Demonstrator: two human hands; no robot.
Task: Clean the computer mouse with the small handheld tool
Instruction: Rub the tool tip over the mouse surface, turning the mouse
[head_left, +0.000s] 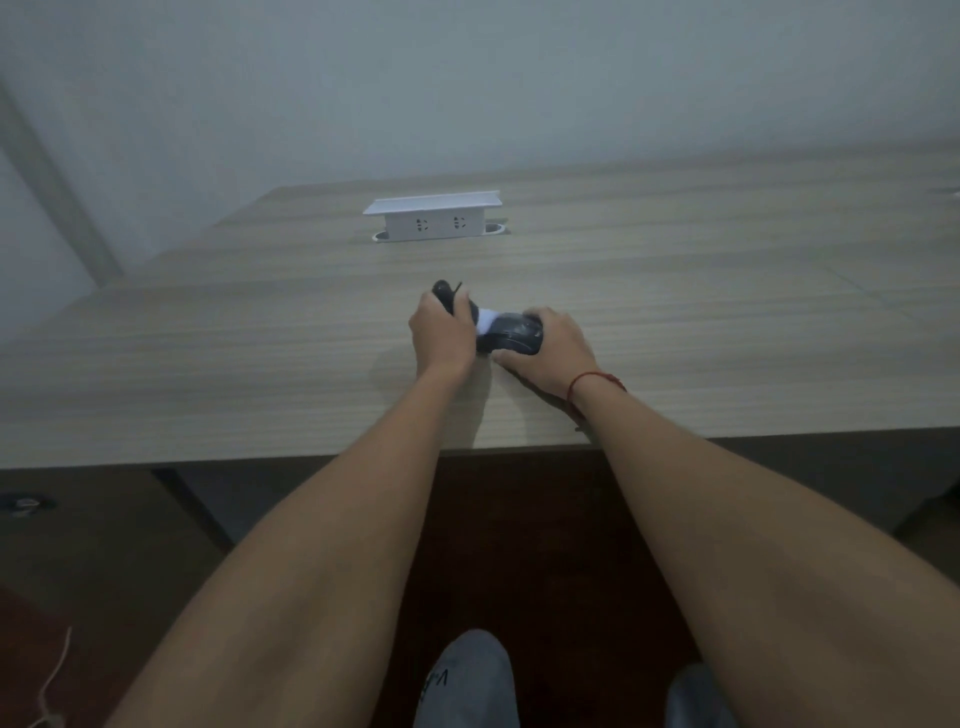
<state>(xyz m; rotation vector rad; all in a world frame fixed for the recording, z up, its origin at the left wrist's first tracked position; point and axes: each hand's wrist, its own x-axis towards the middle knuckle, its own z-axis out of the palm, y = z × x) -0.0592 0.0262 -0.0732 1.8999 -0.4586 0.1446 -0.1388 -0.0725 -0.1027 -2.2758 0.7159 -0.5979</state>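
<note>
A dark computer mouse (511, 333) lies on the wooden desk (260, 338), tilted a little, with my right hand (553, 348) wrapped around its right side and thumb under its near edge. My left hand (440, 335) is closed around a small black handheld tool (451, 299) whose handle end pokes out above my knuckles. The tool's white tip (487, 319) touches the left end of the mouse. A red string bracelet sits on my right wrist.
A white pop-up power socket box (434, 217) stands raised from the desk further back, near the wall. The desk's front edge runs just below my wrists. My knees and the dark floor show beneath, with a thin cable on the floor at lower left (52, 680).
</note>
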